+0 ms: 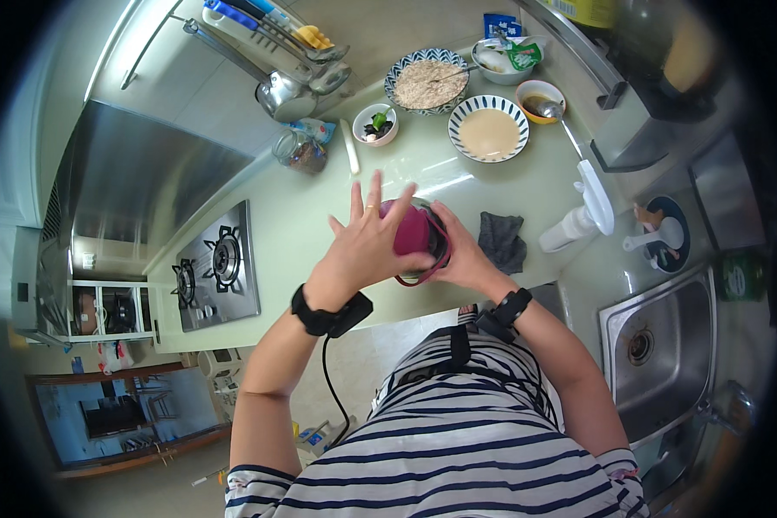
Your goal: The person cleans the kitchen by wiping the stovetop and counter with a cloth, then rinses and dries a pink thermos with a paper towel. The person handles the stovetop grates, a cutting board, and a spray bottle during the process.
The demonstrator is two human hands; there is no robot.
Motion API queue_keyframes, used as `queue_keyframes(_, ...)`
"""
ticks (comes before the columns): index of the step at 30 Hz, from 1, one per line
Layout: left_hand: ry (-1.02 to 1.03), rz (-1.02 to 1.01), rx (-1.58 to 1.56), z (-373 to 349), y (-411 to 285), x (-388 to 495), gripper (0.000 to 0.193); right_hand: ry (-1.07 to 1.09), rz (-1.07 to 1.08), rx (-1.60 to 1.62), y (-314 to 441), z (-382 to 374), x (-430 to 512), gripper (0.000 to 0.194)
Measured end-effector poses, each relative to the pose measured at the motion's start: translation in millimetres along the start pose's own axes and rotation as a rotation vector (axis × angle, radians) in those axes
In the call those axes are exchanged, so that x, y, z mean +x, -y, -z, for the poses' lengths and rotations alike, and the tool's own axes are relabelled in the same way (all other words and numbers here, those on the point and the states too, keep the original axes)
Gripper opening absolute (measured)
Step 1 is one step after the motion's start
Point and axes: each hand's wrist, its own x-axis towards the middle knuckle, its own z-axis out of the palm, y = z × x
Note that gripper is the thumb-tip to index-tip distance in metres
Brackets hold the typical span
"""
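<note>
A dark, rounded container with a magenta lid [412,232] stands at the counter's front edge. My left hand [370,243] lies over the lid's left side, fingers spread, with the thumb low across it. Around the container's right side curves my right hand [461,256], near a magenta rim or strap. What is inside the container is hidden. A grey cloth [502,241] lies to the right. Behind are a striped bowl of beige liquid [489,133], a patterned bowl of pale flaky food [429,84] and a small bowl with a green pepper and dark pieces [376,125].
A gas hob [220,265] is at the left, a steel sink [660,356] at the right. A glass jar [300,153] and a white stalk [349,147] stand or lie behind my left hand. A white-handled tool [594,197] and an orange-rimmed bowl [540,102] are at the right.
</note>
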Motion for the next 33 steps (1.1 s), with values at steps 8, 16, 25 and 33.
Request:
queue_keyframes(8,-0.021,-0.175,-0.198,-43.4,18.1,4.2,0.072,-0.023,0.028,0.076,-5.5,-5.2,7.1,0.122)
queue_keyframes(16,0.016,0.298,-0.021,-24.8,-18.7,10.8,0.084,0.016,0.026,0.063,-9.7,-6.3,7.7,0.121)
queue_keyframes(25,-0.089,-0.187,-0.358,-29.3,12.6,5.7,0.080,0.035,0.041,0.474,-13.1,-19.8,16.6,0.118)
queue_keyframes(33,-0.239,0.196,-0.260,-66.7,-3.0,13.4,0.077,-0.074,0.078,0.082,-19.5,-11.1,10.8,0.123)
